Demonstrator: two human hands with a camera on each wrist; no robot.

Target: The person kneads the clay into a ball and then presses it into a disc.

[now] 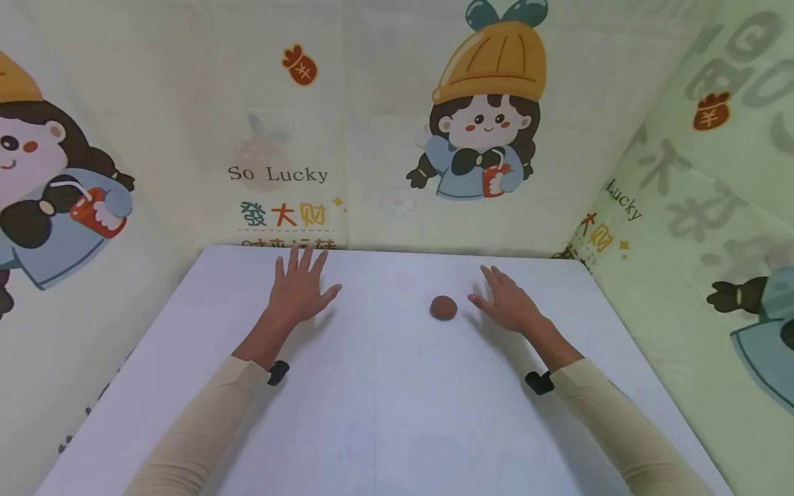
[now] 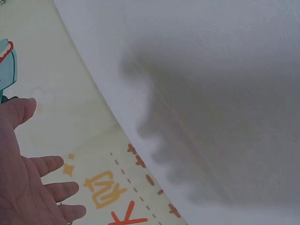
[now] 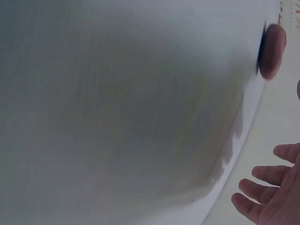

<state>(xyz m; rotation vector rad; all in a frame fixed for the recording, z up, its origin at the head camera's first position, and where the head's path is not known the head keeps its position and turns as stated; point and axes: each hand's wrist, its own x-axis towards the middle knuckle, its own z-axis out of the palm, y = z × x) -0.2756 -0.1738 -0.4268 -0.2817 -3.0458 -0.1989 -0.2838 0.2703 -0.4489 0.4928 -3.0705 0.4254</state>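
Right now both hands are out over the white table (image 1: 372, 413), palms down, fingers straight and spread. The left hand (image 1: 300, 289) sits toward the far edge, left of centre, fingers fanned wide and holding nothing. From the left wrist camera that left hand (image 2: 28, 187) shows at the lower left corner with the thumb up and the fingers loose and apart, and its shadow falls across the white surface; whether the palm touches the table I cannot tell.

Over on the other side, the right hand (image 1: 507, 303) is also flat and open, fingers stretched forward, gripping nothing. Just beside its thumb, a small gap away and not touching, lies a small brown ball (image 1: 444, 307), round and dull, resting on the table slightly right of centre. The right wrist camera catches the same brown ball (image 3: 272, 51) at the upper right, a bit blurred, with the relaxed fingers (image 3: 262, 187) of the right hand at the lower right, apart from it.

Both forearms wear beige sleeves (image 1: 205, 427), each with a small black strap (image 1: 278, 372) at the wrist. Behind and to both sides of the table hangs a pale cartoon backdrop (image 1: 279, 138), printed with a girl in a yellow hat (image 1: 490, 110) and the words "So Lucky".
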